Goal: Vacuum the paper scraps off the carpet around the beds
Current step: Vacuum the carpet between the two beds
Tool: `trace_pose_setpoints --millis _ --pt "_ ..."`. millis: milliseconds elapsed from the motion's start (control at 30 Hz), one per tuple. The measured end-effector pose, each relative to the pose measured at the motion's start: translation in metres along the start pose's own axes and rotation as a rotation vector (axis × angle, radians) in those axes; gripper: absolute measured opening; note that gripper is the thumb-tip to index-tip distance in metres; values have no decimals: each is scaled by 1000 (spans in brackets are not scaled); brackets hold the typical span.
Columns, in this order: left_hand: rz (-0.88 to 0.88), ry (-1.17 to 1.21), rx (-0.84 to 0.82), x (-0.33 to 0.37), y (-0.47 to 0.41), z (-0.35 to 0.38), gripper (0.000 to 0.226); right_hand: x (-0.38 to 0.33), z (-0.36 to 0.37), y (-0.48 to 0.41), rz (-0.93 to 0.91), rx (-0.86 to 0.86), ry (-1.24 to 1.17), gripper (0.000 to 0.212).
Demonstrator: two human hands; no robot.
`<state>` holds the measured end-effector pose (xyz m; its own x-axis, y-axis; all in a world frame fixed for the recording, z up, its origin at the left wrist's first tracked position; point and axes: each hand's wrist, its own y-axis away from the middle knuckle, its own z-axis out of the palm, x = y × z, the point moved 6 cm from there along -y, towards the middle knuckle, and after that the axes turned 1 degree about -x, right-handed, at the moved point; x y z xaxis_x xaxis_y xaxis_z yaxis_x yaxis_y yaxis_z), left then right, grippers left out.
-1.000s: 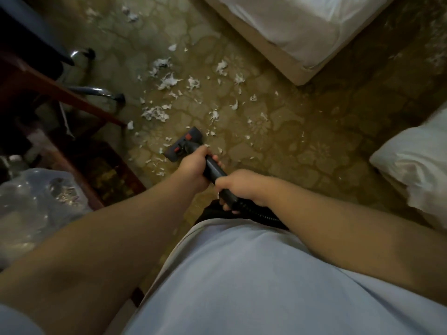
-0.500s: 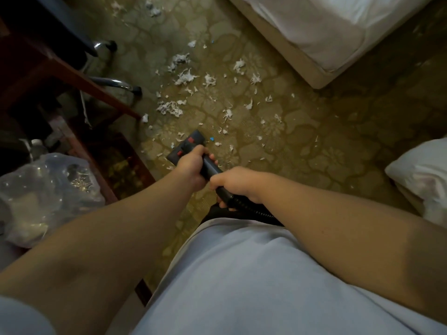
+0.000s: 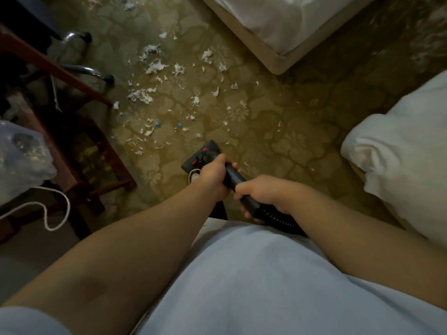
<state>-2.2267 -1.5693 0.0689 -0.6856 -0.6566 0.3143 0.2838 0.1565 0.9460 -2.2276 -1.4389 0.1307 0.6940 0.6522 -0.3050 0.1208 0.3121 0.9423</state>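
- Gripping the black vacuum wand (image 3: 233, 176), your left grip (image 3: 212, 176) is curled fully round the tube, just behind the floor head (image 3: 200, 157).
- Your right grip (image 3: 260, 193) is closed round the same wand lower down, at 5 o'clock of the left one, where the tube meets the ribbed hose (image 3: 275, 217). The two grips are near each other but apart.
- You have the floor head on the patterned olive carpet (image 3: 278, 141), close to the middle of your view. It has red marks on its top.
- The paper scraps (image 3: 154, 66) spread from 10 to 12 o'clock of the head. Thick white clumps lie further out and finer flecks lie nearer. A few stray flecks sit at 1 to 2 o'clock.
- Two small blue bits (image 3: 157, 124) lie among the near flecks at 11 o'clock of the head.
- One bed (image 3: 278, 20) shows its corner at 1 o'clock, against the top edge. The white bedding of a second bed (image 3: 399, 153) bulges in at 3 o'clock.
- A reddish wooden desk (image 3: 72, 79) stands at 9 to 10 o'clock, with chrome chair legs (image 3: 82, 68) just beyond its rail.
- A clear plastic bag (image 3: 21, 153) sits at 9 o'clock on the left edge, and a white cord (image 3: 46, 213) loops below it at 8 o'clock.
- Your light blue shirt (image 3: 242, 286) fills the view at 6 o'clock.
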Motion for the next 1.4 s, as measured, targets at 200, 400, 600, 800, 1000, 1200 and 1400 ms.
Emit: trace_pose_setpoints --millis 200,400,600,800,1000,1200,1400 --pt "-21 6 -67 -101 44 65 16 103 -52 49 58 32 -29 28" --pt "-92 -23 -121 -161 74 105 16 165 -77 89 125 61 -81 30" --pt "-137 -38 -175 -191 85 119 18 191 -87 109 140 78 -83 30" --pt "-114 50 -144 -179 76 83 13 175 -61 86 116 53 -9 29" --pt "-59 122 -74 -136 59 17 6 127 -11 50 71 29 106 33" --pt "-16 137 -34 -70 39 -58 9 62 58 18 41 15 122 28" --pt "-13 94 -20 -16 24 -125 10 14 123 -11 17 21 66 28"
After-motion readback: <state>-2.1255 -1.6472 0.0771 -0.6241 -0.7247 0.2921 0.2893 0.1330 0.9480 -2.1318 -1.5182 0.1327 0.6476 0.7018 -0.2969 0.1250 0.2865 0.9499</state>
